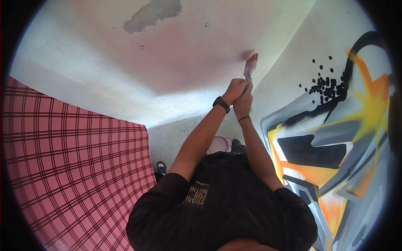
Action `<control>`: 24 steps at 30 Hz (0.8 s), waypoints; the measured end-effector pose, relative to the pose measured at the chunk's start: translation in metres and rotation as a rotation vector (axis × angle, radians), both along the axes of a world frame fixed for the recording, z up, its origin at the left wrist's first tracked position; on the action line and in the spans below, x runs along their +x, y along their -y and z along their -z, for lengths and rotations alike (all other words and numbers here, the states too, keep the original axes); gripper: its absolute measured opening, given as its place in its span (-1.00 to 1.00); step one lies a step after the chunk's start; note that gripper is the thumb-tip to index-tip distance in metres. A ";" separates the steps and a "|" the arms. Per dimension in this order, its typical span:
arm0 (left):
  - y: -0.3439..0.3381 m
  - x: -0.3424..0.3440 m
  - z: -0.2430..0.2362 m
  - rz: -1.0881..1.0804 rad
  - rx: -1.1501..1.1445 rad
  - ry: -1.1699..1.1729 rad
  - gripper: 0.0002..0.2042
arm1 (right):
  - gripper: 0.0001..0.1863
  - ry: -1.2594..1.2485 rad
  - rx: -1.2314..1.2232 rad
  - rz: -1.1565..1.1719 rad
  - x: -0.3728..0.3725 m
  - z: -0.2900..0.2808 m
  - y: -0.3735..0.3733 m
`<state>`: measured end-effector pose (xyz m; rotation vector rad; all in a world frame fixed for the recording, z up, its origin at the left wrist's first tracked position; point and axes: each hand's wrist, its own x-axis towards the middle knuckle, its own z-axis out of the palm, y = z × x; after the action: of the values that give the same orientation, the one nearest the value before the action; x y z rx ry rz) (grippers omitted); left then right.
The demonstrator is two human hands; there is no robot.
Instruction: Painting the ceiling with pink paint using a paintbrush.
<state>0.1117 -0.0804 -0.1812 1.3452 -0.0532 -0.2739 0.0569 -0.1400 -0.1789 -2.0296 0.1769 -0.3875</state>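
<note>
Both my hands are together on the handle of a paintbrush [251,65], raised toward the far wall. My left hand [235,89], with a dark watch on its wrist, is closed at the upper part of the handle. Just below it, my right hand [243,103] is wrapped round the handle, with a thin dark band at the wrist. The bristles look reddish with pale paint on them, beside a darker reddish smudge near the wall's right corner. Whether they touch the wall I cannot tell. The wall [176,62] is pale, with a pinkish area across its middle.
A grey bare patch [155,16] marks the upper wall. On the right stands a wall with a painted mural [312,150]. A pink checked cloth [75,159] covers the left side. A round tub [220,143] with pinkish contents sits on the grey floor [167,142] near my feet.
</note>
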 end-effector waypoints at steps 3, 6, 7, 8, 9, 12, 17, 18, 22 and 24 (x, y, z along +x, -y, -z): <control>-0.015 -0.001 -0.014 -0.057 -0.084 -0.029 -0.62 | -0.32 -0.024 -0.103 -0.062 0.007 -0.009 -0.008; -0.054 -0.015 -0.017 -0.141 -0.109 -0.100 -0.67 | -0.36 -0.054 -0.189 -0.133 0.000 -0.015 -0.041; -0.068 -0.022 -0.014 -0.185 -0.139 -0.081 -0.67 | -0.38 -0.060 -0.196 -0.186 -0.006 -0.016 -0.054; -0.085 -0.032 -0.010 -0.201 -0.134 -0.079 -0.67 | -0.39 -0.067 -0.201 -0.242 -0.014 -0.018 -0.070; -0.102 -0.043 -0.008 -0.261 -0.161 -0.106 -0.68 | -0.41 -0.110 -0.244 -0.281 -0.021 -0.019 -0.085; -0.150 -0.073 -0.002 -0.387 -0.202 -0.145 -0.69 | -0.45 -0.060 -0.324 -0.426 -0.043 -0.014 -0.126; -0.196 -0.105 0.006 -0.600 -0.241 -0.182 -0.65 | -0.44 -0.086 -0.375 -0.641 -0.058 -0.012 -0.167; -0.194 -0.108 0.004 -0.592 -0.238 -0.180 -0.65 | -0.44 -0.086 -0.372 -0.633 -0.056 -0.006 -0.167; -0.173 -0.114 0.009 -0.830 -0.361 -0.141 -0.66 | -0.39 -0.011 -0.347 -0.839 -0.045 0.004 -0.150; -0.157 -0.111 0.014 -0.907 -0.379 -0.092 -0.65 | -0.41 -0.013 -0.346 -0.920 -0.041 0.007 -0.133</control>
<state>0.0003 0.0762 -0.1957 0.8664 0.5476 0.4258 0.0159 -0.0068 -0.1857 -2.1986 -0.8455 0.1940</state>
